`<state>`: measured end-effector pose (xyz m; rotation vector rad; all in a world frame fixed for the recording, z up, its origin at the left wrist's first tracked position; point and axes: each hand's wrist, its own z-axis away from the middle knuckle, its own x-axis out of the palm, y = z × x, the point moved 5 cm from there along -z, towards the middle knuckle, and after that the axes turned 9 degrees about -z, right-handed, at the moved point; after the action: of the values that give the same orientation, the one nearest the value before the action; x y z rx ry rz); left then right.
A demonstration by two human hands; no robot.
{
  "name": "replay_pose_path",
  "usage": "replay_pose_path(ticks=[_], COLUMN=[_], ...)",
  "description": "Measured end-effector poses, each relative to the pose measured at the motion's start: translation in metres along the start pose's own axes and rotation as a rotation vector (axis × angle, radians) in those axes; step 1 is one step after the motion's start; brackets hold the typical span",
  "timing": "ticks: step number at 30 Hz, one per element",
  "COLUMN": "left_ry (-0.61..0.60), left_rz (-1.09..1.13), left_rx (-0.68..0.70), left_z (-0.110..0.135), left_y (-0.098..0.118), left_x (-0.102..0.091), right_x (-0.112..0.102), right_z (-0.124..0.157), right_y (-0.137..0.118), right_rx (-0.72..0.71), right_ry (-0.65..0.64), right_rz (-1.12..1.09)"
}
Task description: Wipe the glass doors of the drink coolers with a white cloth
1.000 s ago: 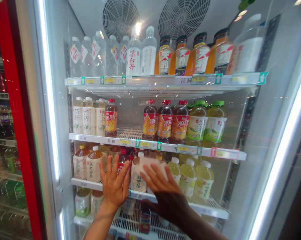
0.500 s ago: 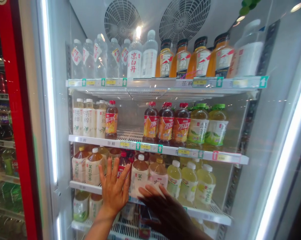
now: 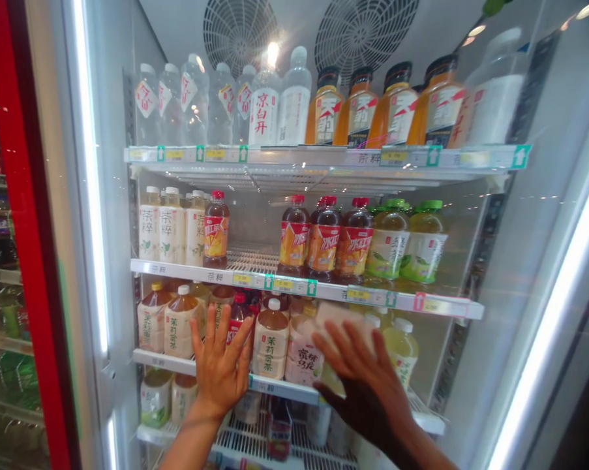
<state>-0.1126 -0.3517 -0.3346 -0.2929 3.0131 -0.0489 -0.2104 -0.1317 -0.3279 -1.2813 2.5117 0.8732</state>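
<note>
Right hand [image 3: 367, 382]: further right than a second ago, off the white-capped jasmine tea bottle [image 3: 271, 339] and over the pale yellow-green bottles [image 3: 402, 349] on the third shelf [image 3: 157, 360]. Lies flat, fingers spread, closes on nothing. Left hand [image 3: 220, 369]: unchanged, palm forward against the red-capped bottle [image 3: 238, 312] and the shelf edge, likewise open and empty. Pink-labelled bottle [image 3: 301, 358]: between both hands, untouched. Risk, as judged: tips a front-row bottle off the shelf lip if pressed high or sideways; topples neighbours in a chain, given the tight packing.
</note>
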Motion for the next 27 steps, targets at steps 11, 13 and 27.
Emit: replay_pose_path(ticks=[11,13,27], left_ry=[0.012,0.014,0.031], left_rz=[0.01,0.011,0.012], left_rx=[0.0,0.001,0.003], left_z=[-0.001,-0.001,-0.003], left_y=[0.0,0.0,0.001], left_x=[0.0,0.0,-0.001], right_x=[-0.003,-0.015,0.002], right_z=[0.021,0.017,0.036], right_y=[0.006,0.026,-0.007], right_rx=[-0.095,0.125,-0.069], right_ry=[-0.039,0.05,-0.057], right_rz=[0.01,0.044,-0.021])
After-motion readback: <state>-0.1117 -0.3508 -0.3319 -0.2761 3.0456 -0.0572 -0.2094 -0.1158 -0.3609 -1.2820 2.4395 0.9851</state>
